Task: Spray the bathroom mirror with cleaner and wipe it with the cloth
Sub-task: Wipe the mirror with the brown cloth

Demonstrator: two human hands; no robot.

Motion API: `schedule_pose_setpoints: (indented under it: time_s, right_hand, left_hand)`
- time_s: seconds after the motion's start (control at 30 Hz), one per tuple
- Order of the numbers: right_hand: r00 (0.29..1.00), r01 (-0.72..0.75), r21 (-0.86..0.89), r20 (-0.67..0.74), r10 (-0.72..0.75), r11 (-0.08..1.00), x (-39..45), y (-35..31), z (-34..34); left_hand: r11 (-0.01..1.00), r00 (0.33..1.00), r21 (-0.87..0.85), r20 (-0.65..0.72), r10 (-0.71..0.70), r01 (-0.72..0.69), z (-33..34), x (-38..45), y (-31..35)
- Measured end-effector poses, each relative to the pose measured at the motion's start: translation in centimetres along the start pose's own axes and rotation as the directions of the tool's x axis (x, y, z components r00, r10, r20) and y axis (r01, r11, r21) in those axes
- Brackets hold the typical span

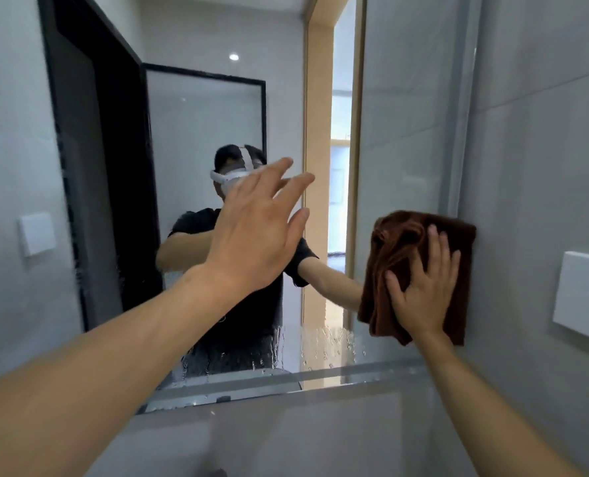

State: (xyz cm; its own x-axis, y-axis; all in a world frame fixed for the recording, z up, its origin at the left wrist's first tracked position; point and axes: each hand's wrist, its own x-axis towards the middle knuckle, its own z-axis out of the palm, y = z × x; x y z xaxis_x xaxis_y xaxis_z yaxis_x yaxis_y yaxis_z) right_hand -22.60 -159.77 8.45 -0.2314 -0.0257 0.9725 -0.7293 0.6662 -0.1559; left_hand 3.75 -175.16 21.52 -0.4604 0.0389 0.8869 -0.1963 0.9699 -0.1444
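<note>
- Nearest the camera, two bare forearms reached up and away from the lower corners of the view toward the mirror (403,139).
- The left hand (255,232) was raised in front of the glass at mid-frame, fingers straight and loosely spread, holding nothing; whether it touched the glass could not be told.
- The right hand (423,287) lay flat with fingers spread on a dark brown cloth (406,246), pressing it against the mirror's right edge, where the glass met the grey tiled wall (541,166).
- The cloth was bunched and folded, its lower part hanging below the palm.
- Droplets and runs of liquid (327,342) clung to the lower strip of the mirror, just left of and below the cloth.
- A white wall socket (585,294) sat on the tiles to the right of the cloth, apart from it.
- Farther off, the glass reflected a person in a dark shirt, a black-framed door and a wood-trimmed doorway.
</note>
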Motion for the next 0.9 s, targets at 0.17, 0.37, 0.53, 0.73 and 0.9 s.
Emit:
schedule_pose_setpoints:
  time_s: [0.17,0.37,0.53,0.73,0.9]
  right_hand:
    - [0.994,-0.108,0.009,-0.008,0.108,0.994,-5.1,-0.1,1.1]
    - [0.984,-0.171,0.035,-0.038,0.172,0.985,-9.4,-0.1,2.6]
    - [0.972,-0.225,0.061,-0.062,0.228,0.973,-13.1,-1.0,3.4]
    - [0.959,-0.27,0.076,-0.071,0.275,0.96,-14.0,-5.2,3.6]
    - [0.973,-0.226,0.102,-0.011,0.229,0.969,-15.4,-14.4,3.7]
  left_hand:
    - [0.998,0.999,-0.054,0.02,0.042,-0.041,1.9,-1.7,1.0]
    - [0.981,0.988,-0.132,0.049,0.147,-0.14,5.8,-4.7,2.9]
    - [0.951,0.95,-0.071,0.068,0.305,-0.301,9.4,-7.1,3.6]
    - [0.96,0.961,-0.072,0.034,0.274,-0.271,10.6,-9.4,3.2]
    - [0.974,0.975,-0.068,0.035,0.22,-0.217,9.4,-11.5,0.0]
